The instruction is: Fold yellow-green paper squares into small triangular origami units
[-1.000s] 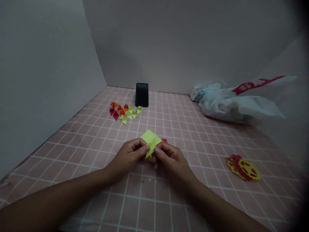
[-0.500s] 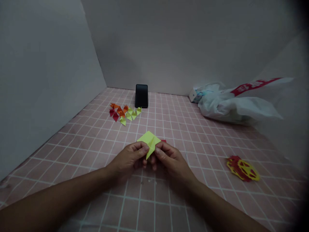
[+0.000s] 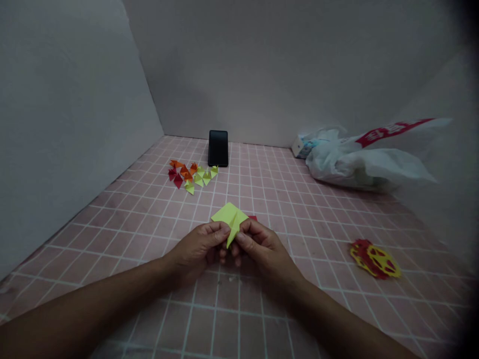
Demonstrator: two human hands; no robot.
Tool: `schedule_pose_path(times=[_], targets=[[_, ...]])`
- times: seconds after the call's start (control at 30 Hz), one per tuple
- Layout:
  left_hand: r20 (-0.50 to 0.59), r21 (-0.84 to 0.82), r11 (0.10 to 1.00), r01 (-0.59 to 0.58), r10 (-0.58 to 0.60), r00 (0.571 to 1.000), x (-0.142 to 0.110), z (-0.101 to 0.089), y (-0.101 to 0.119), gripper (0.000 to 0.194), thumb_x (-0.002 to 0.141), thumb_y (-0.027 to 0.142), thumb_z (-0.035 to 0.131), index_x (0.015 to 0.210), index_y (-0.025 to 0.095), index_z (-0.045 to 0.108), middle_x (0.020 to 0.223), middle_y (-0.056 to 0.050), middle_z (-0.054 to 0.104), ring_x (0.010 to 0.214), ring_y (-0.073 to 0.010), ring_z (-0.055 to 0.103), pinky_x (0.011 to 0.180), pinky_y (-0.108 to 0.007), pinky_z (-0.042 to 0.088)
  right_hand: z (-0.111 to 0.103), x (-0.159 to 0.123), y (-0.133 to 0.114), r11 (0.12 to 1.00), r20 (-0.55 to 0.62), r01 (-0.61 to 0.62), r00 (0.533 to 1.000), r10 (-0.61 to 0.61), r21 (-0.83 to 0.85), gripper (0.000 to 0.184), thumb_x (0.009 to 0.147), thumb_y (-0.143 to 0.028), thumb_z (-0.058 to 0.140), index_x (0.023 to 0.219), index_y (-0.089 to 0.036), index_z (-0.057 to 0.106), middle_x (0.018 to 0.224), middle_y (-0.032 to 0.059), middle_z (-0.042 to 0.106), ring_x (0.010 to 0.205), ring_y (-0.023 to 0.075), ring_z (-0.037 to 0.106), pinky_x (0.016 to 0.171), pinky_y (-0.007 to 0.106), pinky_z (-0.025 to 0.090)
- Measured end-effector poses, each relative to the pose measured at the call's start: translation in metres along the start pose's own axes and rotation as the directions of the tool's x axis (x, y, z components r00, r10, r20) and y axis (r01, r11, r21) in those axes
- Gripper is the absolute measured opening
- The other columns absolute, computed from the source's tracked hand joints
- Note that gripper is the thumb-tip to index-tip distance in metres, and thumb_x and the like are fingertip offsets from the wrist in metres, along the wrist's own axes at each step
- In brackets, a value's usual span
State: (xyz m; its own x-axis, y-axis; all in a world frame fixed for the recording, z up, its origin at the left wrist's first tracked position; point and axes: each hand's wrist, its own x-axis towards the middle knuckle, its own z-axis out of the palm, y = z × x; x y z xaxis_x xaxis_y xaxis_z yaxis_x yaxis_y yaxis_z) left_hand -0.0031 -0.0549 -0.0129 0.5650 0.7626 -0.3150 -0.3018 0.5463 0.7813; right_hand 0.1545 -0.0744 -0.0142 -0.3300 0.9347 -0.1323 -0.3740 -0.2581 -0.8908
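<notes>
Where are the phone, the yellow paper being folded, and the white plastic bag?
Phone point(image 3: 218, 148): head view, middle of its dark screen.
Yellow paper point(image 3: 227, 213): head view, its flat upper part.
White plastic bag point(image 3: 339, 167): head view, its bulging body.

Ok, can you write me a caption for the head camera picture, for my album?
Two hands fold yellow paper, with little paper birds and a phone behind.

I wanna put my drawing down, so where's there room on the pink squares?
Between the phone and plastic bag, or between the right hand and colourful cutouts. It's crowded where small folded papers bunch near the phone, and around the yellow paper.
</notes>
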Motion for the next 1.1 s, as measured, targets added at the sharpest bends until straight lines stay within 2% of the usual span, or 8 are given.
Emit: schedule_pose_path(times=[0.23, 0.43, 0.53, 0.63, 0.73, 0.9, 1.0, 1.1], targets=[[-0.002, 0.044, 0.999, -0.007, 0.007, 1.000, 0.000, 0.001, 0.000, 0.028, 0.085, 0.041, 0.063, 0.077, 0.015, 0.057, 0.066, -0.001, 0.063, 0.055, -0.0081, 0.052, 0.053, -0.020, 0.034, 0.000, -0.001, -0.001, 1.000, -0.013, 0.005, 1.000, -0.006, -0.024, 0.022, 0.083, -0.036, 0.068, 0.084, -0.020, 0.053, 0.064, -0.0029, 0.062, 0.053, 0.0098, 0.055, 0.054, 0.023, 0.043], [-0.056, 0.322, 0.937, -0.133, 0.159, 0.986, -0.003, -0.002, 0.000, 0.027, 0.085, 0.037, 0.062, 0.070, 0.016, 0.056, 0.060, 0.003, 0.056, 0.055, -0.0080, 0.046, 0.057, -0.021, 0.035, -0.003, -0.001, -0.002, 0.988, -0.032, 0.080, 0.996, -0.085, -0.133, 0.022, 0.080, -0.037, 0.068, 0.080, -0.019, 0.055, 0.065, -0.0021, 0.060, 0.054, 0.0104, 0.054, 0.055, 0.025, 0.041], [-0.083, 0.359, 0.922, -0.146, 0.187, 0.979, -0.004, -0.001, 0.001, 0.021, 0.083, 0.035, 0.063, 0.078, 0.017, 0.055, 0.066, 0.003, 0.057, 0.057, -0.0081, 0.048, 0.057, -0.022, 0.037, -0.001, -0.003, -0.004, 0.968, -0.061, 0.075, 0.994, -0.092, -0.240, 0.019, 0.082, -0.032, 0.065, 0.075, -0.019, 0.054, 0.067, -0.0013, 0.058, 0.058, 0.0109, 0.051, 0.057, 0.025, 0.039], [-0.121, 0.412, 0.884, -0.220, 0.292, 0.949, -0.005, 0.002, 0.003, 0.020, 0.079, 0.031, 0.068, 0.084, 0.019, 0.052, 0.070, 0.004, 0.058, 0.061, -0.0100, 0.053, 0.058, -0.022, 0.040, 0.002, -0.006, -0.007, 0.925, -0.095, 0.082, 0.988, -0.126, -0.370, 0.019, 0.081, -0.029, 0.064, 0.070, -0.019, 0.053, 0.067, -0.0008, 0.055, 0.060, 0.0121, 0.049, 0.056, 0.026, 0.035], [-0.094, 0.482, 0.836, -0.262, 0.347, 0.933, -0.008, 0.005, 0.005, 0.015, 0.079, 0.028, 0.066, 0.082, 0.018, 0.055, 0.070, 0.003, 0.058, 0.064, -0.0115, 0.055, 0.062, -0.024, 0.044, 0.003, -0.007, -0.008, 0.888, -0.093, 0.114, 0.981, -0.173, -0.445, 0.018, 0.081, -0.028, 0.062, 0.069, -0.019, 0.053, 0.067, -0.0007, 0.054, 0.062, 0.0132, 0.048, 0.057, 0.027, 0.035], [-0.041, 0.504, 0.827, -0.250, 0.312, 0.949, -0.012, 0.007, 0.005, 0.015, 0.083, 0.031, 0.064, 0.087, 0.018, 0.059, 0.079, 0.000, 0.063, 0.074, -0.0139, 0.060, 0.070, -0.027, 0.048, 0.002, -0.006, -0.007, 0.871, -0.118, 0.127, 0.971, -0.206, -0.475, 0.018, 0.081, -0.025, 0.060, 0.067, -0.020, 0.050, 0.064, -0.0023, 0.048, 0.059, 0.0121, 0.043, 0.055, 0.026, 0.033], [-0.045, 0.563, 0.779, -0.276, 0.362, 0.931, -0.013, 0.007, 0.003, 0.016, 0.080, 0.028, 0.069, 0.088, 0.018, 0.059, 0.080, 0.000, 0.062, 0.074, -0.0131, 0.059, 0.069, -0.025, 0.048, 0.001, -0.006, -0.007, 0.872, -0.116, 0.124, 0.972, -0.202, -0.474, 0.019, 0.080, -0.025, 0.061, 0.066, -0.020, 0.049, 0.063, -0.0029, 0.046, 0.058, 0.0116, 0.040, 0.054, 0.026, 0.031], [-0.059, 0.594, 0.752, -0.286, 0.395, 0.917, -0.013, 0.007, 0.003, 0.011, 0.084, 0.026, 0.064, 0.086, 0.018, 0.057, 0.076, 0.002, 0.060, 0.070, -0.0116, 0.058, 0.066, -0.023, 0.047, 0.001, -0.006, -0.006, 0.893, -0.101, 0.114, 0.980, -0.174, -0.436, 0.019, 0.082, -0.028, 0.060, 0.068, -0.020, 0.050, 0.065, -0.0018, 0.049, 0.060, 0.0124, 0.043, 0.056, 0.027, 0.033]])
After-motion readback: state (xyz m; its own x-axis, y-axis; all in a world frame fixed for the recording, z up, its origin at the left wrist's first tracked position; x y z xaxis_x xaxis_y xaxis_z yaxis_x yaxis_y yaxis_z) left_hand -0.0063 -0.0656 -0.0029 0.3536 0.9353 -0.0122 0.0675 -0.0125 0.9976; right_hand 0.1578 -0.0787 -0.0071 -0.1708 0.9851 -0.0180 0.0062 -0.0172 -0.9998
